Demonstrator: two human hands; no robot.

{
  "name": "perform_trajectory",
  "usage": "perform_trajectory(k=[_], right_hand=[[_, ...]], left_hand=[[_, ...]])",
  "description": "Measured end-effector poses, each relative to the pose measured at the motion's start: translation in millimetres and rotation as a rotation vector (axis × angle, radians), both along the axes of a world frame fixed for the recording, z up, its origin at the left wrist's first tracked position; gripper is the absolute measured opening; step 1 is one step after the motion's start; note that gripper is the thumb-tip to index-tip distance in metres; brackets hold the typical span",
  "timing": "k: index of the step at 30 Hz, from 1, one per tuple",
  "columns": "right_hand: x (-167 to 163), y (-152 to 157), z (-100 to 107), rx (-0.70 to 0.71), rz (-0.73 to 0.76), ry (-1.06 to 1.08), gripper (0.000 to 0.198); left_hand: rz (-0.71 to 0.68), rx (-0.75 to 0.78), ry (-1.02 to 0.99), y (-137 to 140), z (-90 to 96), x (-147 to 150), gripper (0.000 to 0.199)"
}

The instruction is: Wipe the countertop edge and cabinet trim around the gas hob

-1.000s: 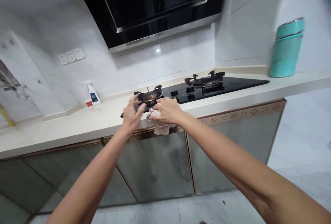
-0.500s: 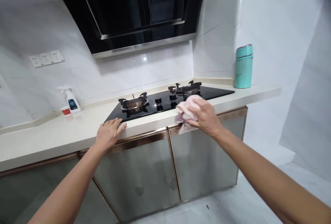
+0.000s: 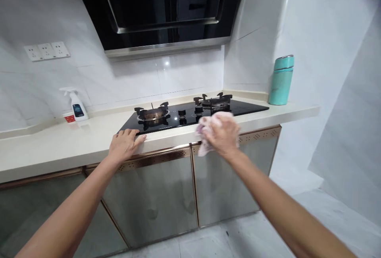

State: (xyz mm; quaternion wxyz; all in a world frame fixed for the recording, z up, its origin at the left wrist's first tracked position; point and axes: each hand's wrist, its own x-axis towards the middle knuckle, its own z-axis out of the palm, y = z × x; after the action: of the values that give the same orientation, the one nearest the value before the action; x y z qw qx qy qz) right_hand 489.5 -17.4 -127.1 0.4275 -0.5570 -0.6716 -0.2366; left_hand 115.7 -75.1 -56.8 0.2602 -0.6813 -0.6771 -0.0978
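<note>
A pale pink cloth point(image 3: 205, 145) is bunched in my right hand point(image 3: 224, 135), which is closed around it at the counter's front edge. The hand is a little blurred, and part of the cloth hangs below that edge. My left hand point(image 3: 125, 143) lies with fingers stretched over the counter edge, fingertips at the front left corner of the black glass gas hob point(image 3: 175, 122). Two burners with black pan supports and two knobs stand on the hob. The right burner point(image 3: 216, 101) is behind the cloth; the left burner point(image 3: 152, 114) is beyond my left hand.
A black range hood point(image 3: 166, 8) slopes over the hob. On the white counter point(image 3: 53, 147) stand a spray bottle point(image 3: 77, 107) and a small red-and-white cup point(image 3: 69, 118) at left, and a turquoise flask point(image 3: 281, 81) at right. Cabinet doors point(image 3: 151, 194) lie below.
My right hand and the cloth have shifted slightly left along the counter edge. My left hand stays at the hob corner. The camera view has tilted a little.
</note>
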Motion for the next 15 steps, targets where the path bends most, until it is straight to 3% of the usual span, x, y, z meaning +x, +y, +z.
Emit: perform_trajectory(k=[4, 6, 8, 11, 15], right_hand=[[-127, -31, -5, 0.032, 0.178, -0.222, 0.051], [-166, -40, -2, 0.114, 0.236, -0.316, 0.045], [-185, -43, 3, 0.182, 0.281, -0.372, 0.039], [-172, -36, 10, 0.181, 0.4, -0.413, 0.041], [-89, -14, 12, 0.082, 0.473, -0.324, 0.056]], left_hand=[[0.001, 0.001, 0.064, -4, -0.3, -1, 0.055], [-0.029, 0.016, 0.123, -5, -1.5, -4, 0.049], [-0.048, 0.031, 0.16, -6, -2.1, -6, 0.048], [-0.043, 0.026, 0.143, -7, -0.9, -9, 0.049], [-0.068, -0.018, 0.148, -9, 1.2, -8, 0.047]])
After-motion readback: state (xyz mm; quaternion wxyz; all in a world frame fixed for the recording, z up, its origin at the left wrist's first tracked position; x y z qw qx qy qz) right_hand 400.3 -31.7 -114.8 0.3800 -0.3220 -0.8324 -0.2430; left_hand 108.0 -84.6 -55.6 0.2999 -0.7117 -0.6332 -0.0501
